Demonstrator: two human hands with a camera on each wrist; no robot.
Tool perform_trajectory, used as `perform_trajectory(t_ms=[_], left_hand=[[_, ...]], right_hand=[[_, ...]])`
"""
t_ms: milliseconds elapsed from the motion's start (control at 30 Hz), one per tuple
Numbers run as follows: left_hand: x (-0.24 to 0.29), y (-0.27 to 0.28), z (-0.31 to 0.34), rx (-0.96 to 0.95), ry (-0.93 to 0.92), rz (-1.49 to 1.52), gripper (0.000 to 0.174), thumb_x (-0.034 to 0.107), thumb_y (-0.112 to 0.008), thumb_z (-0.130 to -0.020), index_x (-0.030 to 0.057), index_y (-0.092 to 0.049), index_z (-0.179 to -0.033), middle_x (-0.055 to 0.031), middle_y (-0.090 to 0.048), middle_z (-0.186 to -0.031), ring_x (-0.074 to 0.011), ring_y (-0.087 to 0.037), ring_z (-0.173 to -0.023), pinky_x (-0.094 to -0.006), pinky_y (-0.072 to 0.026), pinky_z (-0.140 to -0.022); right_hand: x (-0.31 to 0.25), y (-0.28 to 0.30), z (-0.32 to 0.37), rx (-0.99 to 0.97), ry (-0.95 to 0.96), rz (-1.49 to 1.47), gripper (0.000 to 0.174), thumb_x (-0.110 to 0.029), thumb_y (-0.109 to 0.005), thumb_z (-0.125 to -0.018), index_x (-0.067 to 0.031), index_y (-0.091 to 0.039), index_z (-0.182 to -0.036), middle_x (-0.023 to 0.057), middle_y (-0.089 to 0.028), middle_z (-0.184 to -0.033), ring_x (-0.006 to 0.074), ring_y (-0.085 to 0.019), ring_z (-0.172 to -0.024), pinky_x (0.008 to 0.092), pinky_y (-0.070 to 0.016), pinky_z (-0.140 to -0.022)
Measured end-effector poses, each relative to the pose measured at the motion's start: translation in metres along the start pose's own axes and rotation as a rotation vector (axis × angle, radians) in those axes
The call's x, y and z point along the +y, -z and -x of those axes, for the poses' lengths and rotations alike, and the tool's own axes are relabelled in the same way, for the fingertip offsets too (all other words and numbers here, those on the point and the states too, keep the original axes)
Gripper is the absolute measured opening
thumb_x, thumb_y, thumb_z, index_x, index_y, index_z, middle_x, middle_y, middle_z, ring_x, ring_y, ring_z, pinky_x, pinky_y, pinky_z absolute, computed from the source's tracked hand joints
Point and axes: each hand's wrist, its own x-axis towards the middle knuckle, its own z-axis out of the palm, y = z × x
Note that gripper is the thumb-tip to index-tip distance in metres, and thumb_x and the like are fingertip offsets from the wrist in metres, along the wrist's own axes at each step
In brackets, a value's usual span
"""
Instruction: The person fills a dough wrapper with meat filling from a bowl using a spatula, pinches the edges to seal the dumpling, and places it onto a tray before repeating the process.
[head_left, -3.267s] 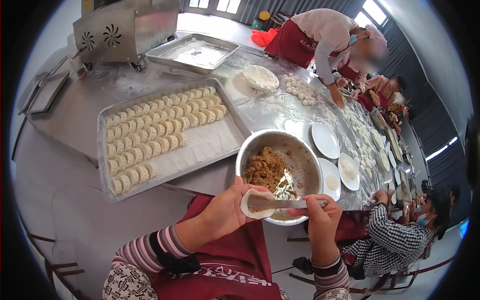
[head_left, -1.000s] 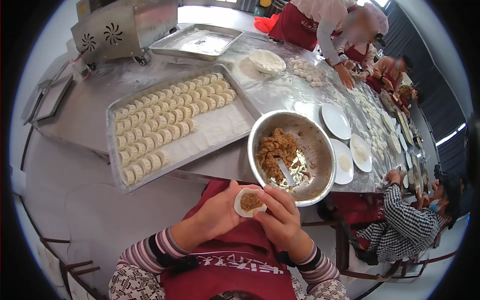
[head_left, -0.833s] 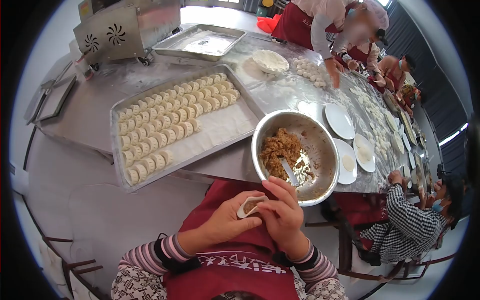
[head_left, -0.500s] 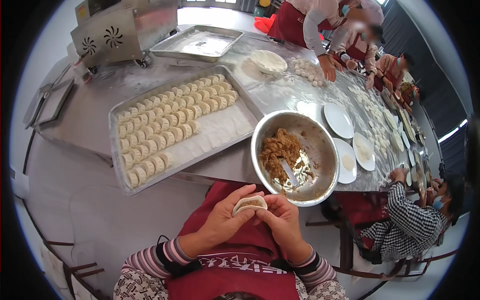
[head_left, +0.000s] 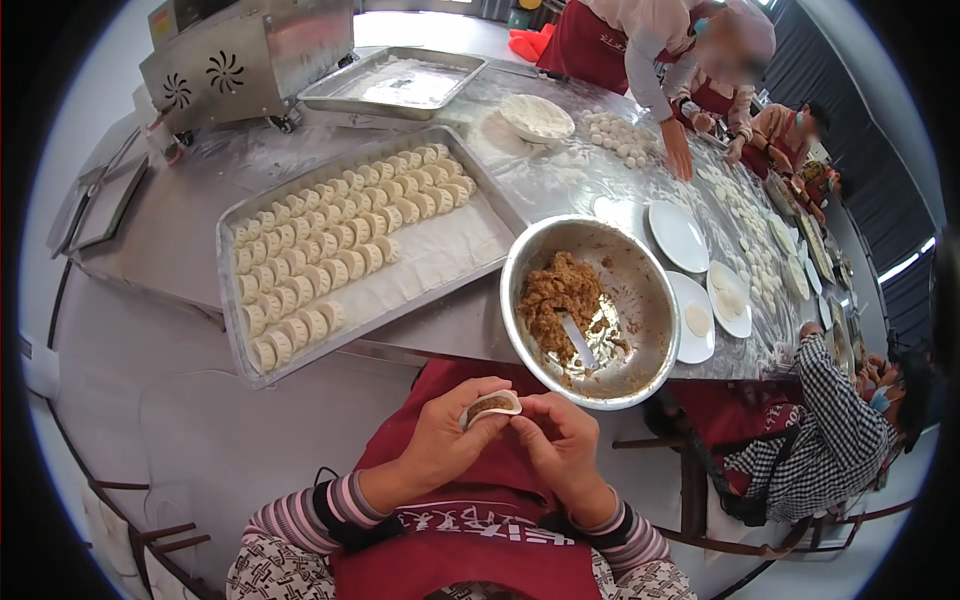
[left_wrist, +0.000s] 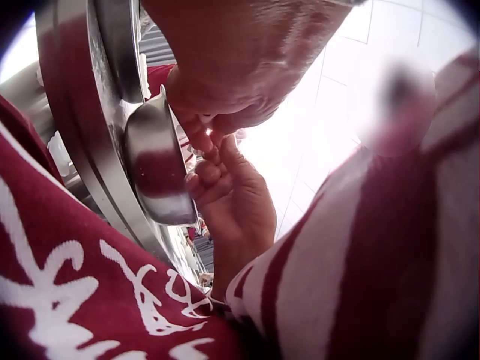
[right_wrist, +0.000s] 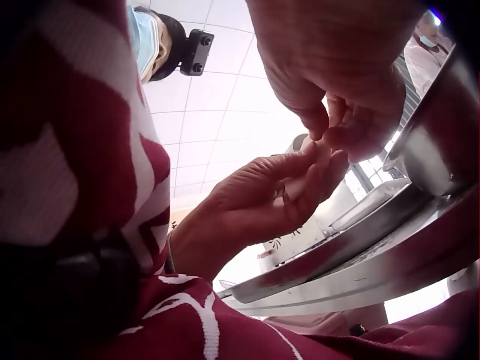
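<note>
A half-folded dumpling (head_left: 494,404) is held over the lap in the head view, brown filling showing in its open fold. My left hand (head_left: 445,432) grips it from the left, thumb along the near side and fingers behind. At its right end, my right hand (head_left: 562,445) pinches the wrapper's edge between thumb and forefinger. Both wrist views show the fingertips meeting, with the dumpling mostly hidden behind them. Just beyond the hands stands a steel bowl (head_left: 650,370) of brown filling (head_left: 558,300). A flat metal spatula (head_left: 578,340) leans in that filling.
Left of the bowl, a metal tray (head_left: 430,265) carries rows of finished dumplings (head_left: 330,235). White plates (head_left: 678,238) with some wrappers stand to the right. Farther back are a bowl of flour (head_left: 538,118), dough pieces (head_left: 617,138) and a floured tray (head_left: 400,85). Other people work along the table.
The spatula went from my right hand into the bowl. My right hand came to the wrapper, and the flat round has been folded up around the filling. Lately the right fingers closed at its right end.
</note>
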Motion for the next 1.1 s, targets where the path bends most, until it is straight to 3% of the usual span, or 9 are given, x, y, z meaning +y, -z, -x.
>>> perform_trajectory(t_ms=[100,567,633,733,767,833,967,1033,1100], left_hand=[[0.002,-0.001,0.000,0.004,0.012,-0.038,0.032,0.003,-0.059,-0.091,0.0012,-0.053,-0.122,-0.0053,-0.063,-0.109,-0.0086,-0.059,-0.095,-0.0215,-0.0490,-0.081],[0.004,-0.005,-0.001,0.031,-0.225,-0.315,0.031,-0.002,-0.059,-0.087,0.0008,-0.053,-0.118,-0.0078,-0.065,-0.105,-0.0109,-0.061,-0.094,-0.0243,-0.0490,-0.080],[0.008,-0.004,-0.001,0.022,-0.237,-0.359,0.032,-0.003,-0.059,-0.086,0.0000,-0.055,-0.117,-0.0091,-0.065,-0.106,-0.0132,-0.062,-0.095,-0.0250,-0.0494,-0.081],[0.010,-0.003,-0.001,-0.016,-0.214,-0.317,0.033,-0.004,-0.060,-0.085,-0.0005,-0.057,-0.118,-0.0103,-0.065,-0.107,-0.0147,-0.063,-0.098,-0.0257,-0.0495,-0.083],[0.010,-0.002,-0.002,-0.017,-0.213,-0.318,0.033,-0.004,-0.060,-0.085,-0.0005,-0.057,-0.118,-0.0103,-0.065,-0.107,-0.0147,-0.063,-0.098,-0.0257,-0.0495,-0.083],[0.007,0.001,-0.004,-0.053,-0.238,-0.312,0.030,-0.002,-0.064,-0.084,-0.0006,-0.058,-0.113,-0.0144,-0.064,-0.106,-0.0227,-0.065,-0.097,-0.0303,-0.0517,-0.081],[0.008,0.004,-0.005,-0.117,-0.252,-0.375,0.032,-0.001,-0.064,-0.083,-0.0005,-0.057,-0.115,-0.0132,-0.065,-0.105,-0.0208,-0.065,-0.097,-0.0289,-0.0510,-0.082],[0.015,0.002,-0.003,-0.088,-0.077,-0.276,0.033,-0.003,-0.061,-0.085,-0.0003,-0.056,-0.118,-0.0093,-0.064,-0.109,-0.0130,-0.061,-0.101,-0.0259,-0.0492,-0.085],[0.003,0.001,-0.005,-0.022,-0.067,-0.160,0.032,-0.002,-0.062,-0.086,-0.0001,-0.056,-0.117,-0.0092,-0.064,-0.109,-0.0130,-0.061,-0.101,-0.0257,-0.0490,-0.086]], right_hand=[[-0.004,0.001,-0.003,0.058,0.166,0.226,0.014,0.001,-0.070,-0.078,0.0005,-0.067,-0.092,0.0132,-0.066,-0.082,0.0205,-0.066,-0.068,0.0276,-0.0503,-0.059],[0.003,0.003,-0.003,0.057,0.071,0.068,0.016,0.002,-0.071,-0.077,0.0017,-0.069,-0.093,0.0107,-0.068,-0.084,0.0188,-0.066,-0.074,0.0271,-0.0515,-0.066],[0.002,0.003,-0.004,0.033,0.053,0.052,0.016,0.002,-0.071,-0.077,0.0016,-0.069,-0.093,0.0107,-0.068,-0.085,0.0188,-0.066,-0.074,0.0268,-0.0515,-0.066],[-0.003,0.002,-0.004,0.054,0.179,0.164,0.017,0.003,-0.071,-0.077,0.0014,-0.069,-0.094,0.0106,-0.068,-0.085,0.0187,-0.066,-0.074,0.0267,-0.0517,-0.066],[-0.004,-0.001,-0.003,0.082,0.108,0.082,0.017,0.004,-0.071,-0.076,0.0012,-0.069,-0.093,0.0108,-0.068,-0.085,0.0190,-0.066,-0.074,0.0268,-0.0518,-0.066],[-0.003,-0.002,-0.003,0.112,0.033,-0.001,0.017,0.005,-0.071,-0.076,0.0009,-0.068,-0.093,0.0109,-0.068,-0.085,0.0194,-0.066,-0.074,0.0269,-0.0520,-0.066],[0.006,0.001,-0.004,0.094,0.178,0.043,0.014,0.007,-0.071,-0.075,0.0015,-0.067,-0.088,0.0110,-0.067,-0.084,0.0178,-0.066,-0.074,0.0255,-0.0519,-0.065],[0.007,0.002,-0.003,0.096,0.195,0.063,0.015,0.006,-0.072,-0.074,0.0008,-0.067,-0.087,0.0112,-0.067,-0.084,0.0191,-0.066,-0.073,0.0265,-0.0521,-0.064],[0.005,0.002,-0.002,0.141,0.213,0.093,0.013,0.006,-0.072,-0.074,0.0010,-0.067,-0.085,0.0112,-0.067,-0.083,0.0185,-0.066,-0.073,0.0261,-0.0520,-0.064]])
